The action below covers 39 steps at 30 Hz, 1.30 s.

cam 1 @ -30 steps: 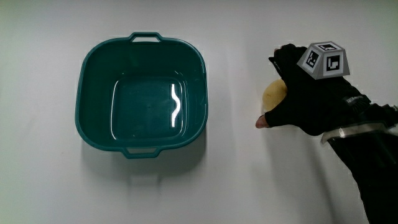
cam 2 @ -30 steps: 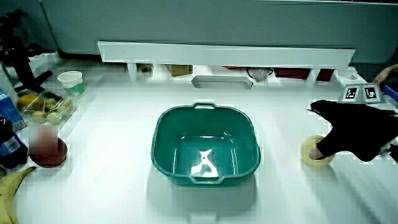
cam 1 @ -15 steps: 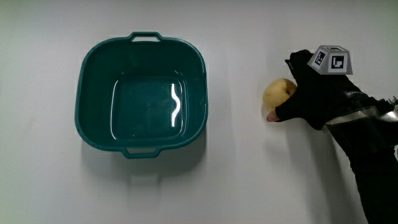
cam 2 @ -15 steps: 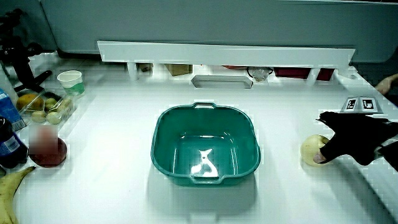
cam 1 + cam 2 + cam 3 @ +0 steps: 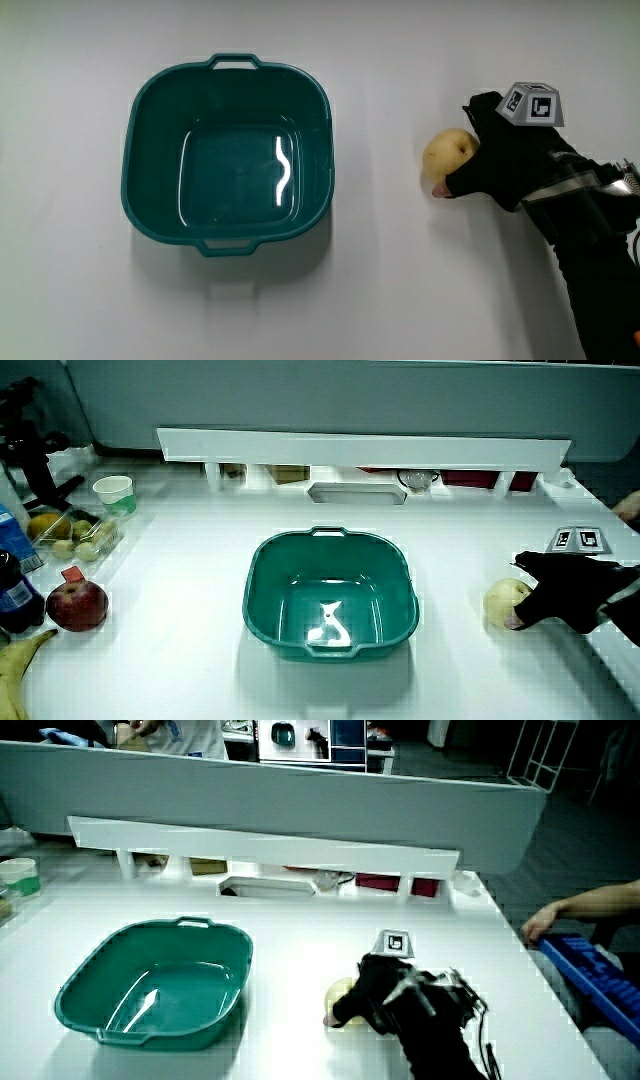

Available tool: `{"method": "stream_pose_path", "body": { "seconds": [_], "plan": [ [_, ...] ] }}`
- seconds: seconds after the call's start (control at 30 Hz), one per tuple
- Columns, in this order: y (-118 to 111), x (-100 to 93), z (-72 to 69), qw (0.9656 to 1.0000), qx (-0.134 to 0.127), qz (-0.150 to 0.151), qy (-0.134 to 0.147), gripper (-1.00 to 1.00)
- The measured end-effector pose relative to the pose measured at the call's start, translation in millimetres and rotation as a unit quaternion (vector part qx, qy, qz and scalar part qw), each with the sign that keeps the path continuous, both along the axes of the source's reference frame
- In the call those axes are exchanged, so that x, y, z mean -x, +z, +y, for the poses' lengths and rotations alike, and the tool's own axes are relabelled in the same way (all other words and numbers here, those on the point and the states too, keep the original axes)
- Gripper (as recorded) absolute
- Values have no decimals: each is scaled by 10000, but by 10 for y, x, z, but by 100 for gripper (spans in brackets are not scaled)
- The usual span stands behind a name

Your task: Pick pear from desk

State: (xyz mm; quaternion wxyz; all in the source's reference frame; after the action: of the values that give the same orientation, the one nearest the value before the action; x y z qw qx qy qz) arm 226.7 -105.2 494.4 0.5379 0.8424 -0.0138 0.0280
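Observation:
A yellow pear lies on the white table, apart from the teal basin; it also shows in both side views. The gloved hand rests beside the pear, on the side away from the basin, and touches it. Its thumb reaches round the pear's nearer side, and its fingers spread round the pear's farther side. The pear sits in the crook between them and still rests on the table. The forearm runs back toward the person. The patterned cube sits on the hand's back.
An empty teal basin with two handles stands mid-table. At the table's edge in a side view are a red apple, a banana, a bottle, a box of fruit and a cup. A low white partition closes the table.
The hand has drawn back from over the pear, away from the basin, so more of the pear shows. The pear has stayed in its place on the table.

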Motion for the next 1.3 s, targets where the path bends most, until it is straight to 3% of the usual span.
{"method": "stream_pose_path", "body": {
  "seconds": [0.3, 0.5, 0.57, 0.63, 0.93, 1.03, 1.3],
  "plan": [
    [-39, 15, -9, 9996, -208, -199, -63, 24],
    [-28, 25, -10, 9995, -239, -209, -73, 45],
    [-5, 19, -19, 9994, -321, -61, -118, 52],
    [-20, 26, -18, 9994, -311, -147, -79, 59],
    [-70, 52, -10, 9967, -790, -121, -151, 90],
    [-101, 78, -7, 9961, -833, -208, -223, 100],
    [-158, 67, -44, 9932, -1129, -126, -250, 100]
  ]
}}
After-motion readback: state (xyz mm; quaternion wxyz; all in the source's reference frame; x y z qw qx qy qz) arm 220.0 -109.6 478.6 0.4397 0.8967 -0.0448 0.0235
